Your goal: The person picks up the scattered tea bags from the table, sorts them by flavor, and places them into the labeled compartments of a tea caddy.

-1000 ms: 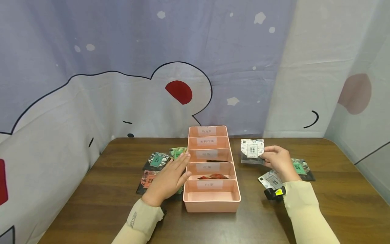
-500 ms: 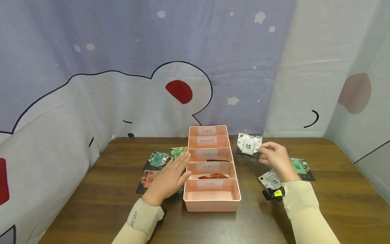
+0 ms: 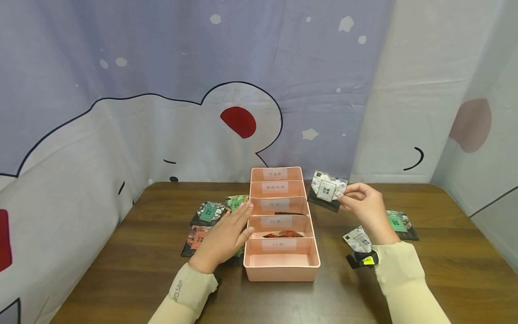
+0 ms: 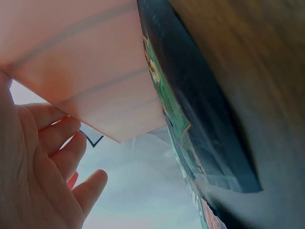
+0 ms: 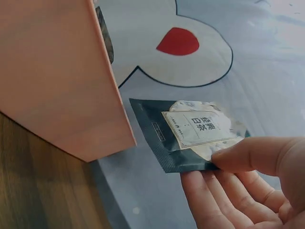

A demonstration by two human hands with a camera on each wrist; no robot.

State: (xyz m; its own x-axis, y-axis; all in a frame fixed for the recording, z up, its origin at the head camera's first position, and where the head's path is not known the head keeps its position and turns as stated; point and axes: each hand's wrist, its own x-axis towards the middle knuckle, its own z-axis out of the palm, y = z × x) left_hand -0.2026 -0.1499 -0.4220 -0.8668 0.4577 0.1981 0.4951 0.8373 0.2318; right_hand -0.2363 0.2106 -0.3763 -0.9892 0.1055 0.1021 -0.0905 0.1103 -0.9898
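My right hand (image 3: 366, 209) pinches a white-and-dark tea packet (image 3: 325, 191) by its right edge, thumb on the printed face, in the air just right of the pink divided box (image 3: 281, 273). The right wrist view shows that tea packet (image 5: 190, 129) tilted, its label facing up, beside the box wall (image 5: 62, 81). My left hand (image 3: 222, 238) has its fingers extended, fingertips at the box's left rim, above several packets. In the left wrist view the left hand (image 4: 52, 157) touches the rim with its fingertips. Red packets (image 3: 283, 234) and a dark packet (image 3: 290, 213) lie in two labelled compartments.
Left of the box lie a dark-and-green packet (image 3: 209, 212), an orange packet (image 3: 196, 238) and a green packet (image 3: 235, 202). A white packet (image 3: 359, 239) and a green-labelled packet (image 3: 400, 223) lie by the right forearm. A patterned curtain (image 3: 182, 135) hangs behind the wooden table (image 3: 133, 274).
My right hand has lifted the white-and-dark packet slightly and brought it left towards the box, tilting it. The left hand has stayed in place at the rim.
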